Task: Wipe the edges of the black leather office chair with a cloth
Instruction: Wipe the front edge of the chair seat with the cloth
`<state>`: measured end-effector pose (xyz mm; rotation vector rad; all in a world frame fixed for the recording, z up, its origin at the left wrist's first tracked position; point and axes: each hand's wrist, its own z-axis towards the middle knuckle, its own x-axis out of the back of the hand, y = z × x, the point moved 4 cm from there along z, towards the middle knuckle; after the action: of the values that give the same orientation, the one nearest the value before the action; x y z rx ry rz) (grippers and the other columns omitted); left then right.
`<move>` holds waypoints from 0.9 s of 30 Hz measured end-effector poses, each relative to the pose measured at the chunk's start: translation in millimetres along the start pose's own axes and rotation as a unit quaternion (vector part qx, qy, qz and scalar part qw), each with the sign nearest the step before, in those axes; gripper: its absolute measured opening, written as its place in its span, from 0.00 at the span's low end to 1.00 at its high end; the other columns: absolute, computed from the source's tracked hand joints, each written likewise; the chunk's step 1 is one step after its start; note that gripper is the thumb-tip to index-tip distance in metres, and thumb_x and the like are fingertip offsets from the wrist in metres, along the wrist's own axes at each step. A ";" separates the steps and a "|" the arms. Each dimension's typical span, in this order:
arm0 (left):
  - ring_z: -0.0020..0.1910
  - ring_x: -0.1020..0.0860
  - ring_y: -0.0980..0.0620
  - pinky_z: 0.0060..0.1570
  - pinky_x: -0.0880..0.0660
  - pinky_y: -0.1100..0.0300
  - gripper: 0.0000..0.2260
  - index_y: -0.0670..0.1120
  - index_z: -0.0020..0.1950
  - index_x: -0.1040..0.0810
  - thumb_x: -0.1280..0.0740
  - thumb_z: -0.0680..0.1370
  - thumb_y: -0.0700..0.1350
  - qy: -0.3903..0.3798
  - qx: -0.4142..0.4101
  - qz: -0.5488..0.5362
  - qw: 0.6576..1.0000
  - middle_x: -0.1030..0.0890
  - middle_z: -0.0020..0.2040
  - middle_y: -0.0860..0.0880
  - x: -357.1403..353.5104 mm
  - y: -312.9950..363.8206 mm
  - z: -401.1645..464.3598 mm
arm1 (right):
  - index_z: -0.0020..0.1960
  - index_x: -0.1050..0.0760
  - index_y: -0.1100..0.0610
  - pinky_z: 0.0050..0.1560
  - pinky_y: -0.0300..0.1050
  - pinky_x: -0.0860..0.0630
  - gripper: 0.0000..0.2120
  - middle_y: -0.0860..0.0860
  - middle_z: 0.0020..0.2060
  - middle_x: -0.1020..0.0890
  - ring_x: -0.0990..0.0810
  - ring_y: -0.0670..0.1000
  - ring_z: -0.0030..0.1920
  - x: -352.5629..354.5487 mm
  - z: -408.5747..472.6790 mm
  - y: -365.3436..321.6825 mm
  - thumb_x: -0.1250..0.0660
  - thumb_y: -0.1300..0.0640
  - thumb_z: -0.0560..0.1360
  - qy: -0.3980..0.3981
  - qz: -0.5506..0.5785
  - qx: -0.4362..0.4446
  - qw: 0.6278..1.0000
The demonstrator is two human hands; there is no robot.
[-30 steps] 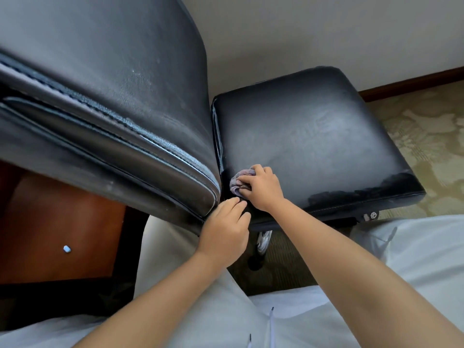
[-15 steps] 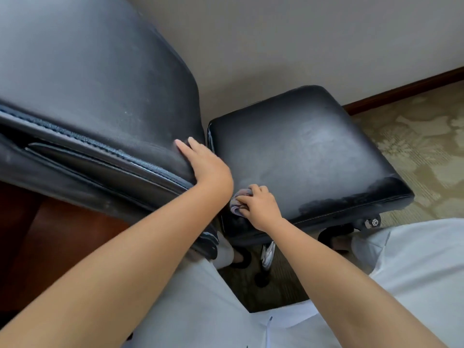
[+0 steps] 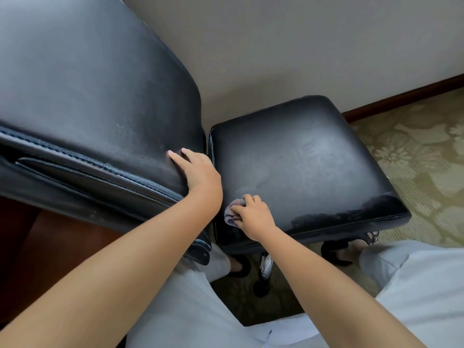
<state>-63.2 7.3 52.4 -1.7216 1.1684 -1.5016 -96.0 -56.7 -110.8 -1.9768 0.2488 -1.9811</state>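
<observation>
1. Right hand [image 3: 253, 217] grips a bunched cloth [image 3: 232, 211], pressing it onto the seat [image 3: 313, 162] near its left edge, likely to rub there.
2. Left hand [image 3: 199, 170] lies flat, fingers straight, on the backrest [image 3: 88, 91], apparently steadying it.

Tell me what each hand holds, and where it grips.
Right hand grips the bunched cloth around its middle. Left hand holds nothing, resting flat on the chair backrest.

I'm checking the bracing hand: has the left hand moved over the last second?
Yes. The left hand went from the backrest's lower corner, beside the cloth, up onto the backrest face, fingers flat.
</observation>
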 end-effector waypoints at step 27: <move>0.76 0.62 0.39 0.63 0.59 0.25 0.37 0.47 0.79 0.52 0.40 0.78 0.63 0.006 -0.033 0.075 0.997 0.58 0.78 0.41 -11.8 -38.2 87.7 | 0.61 0.27 0.57 0.48 0.51 0.31 0.19 0.57 0.59 0.29 0.30 0.60 0.55 -11.5 102.2 -25.1 0.36 0.48 0.75 0.015 -0.043 0.062 0.997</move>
<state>31.3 24.2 61.1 -1.6289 1.3364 -1.3991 2.6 -18.3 -110.5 -1.9101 0.0474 -2.0275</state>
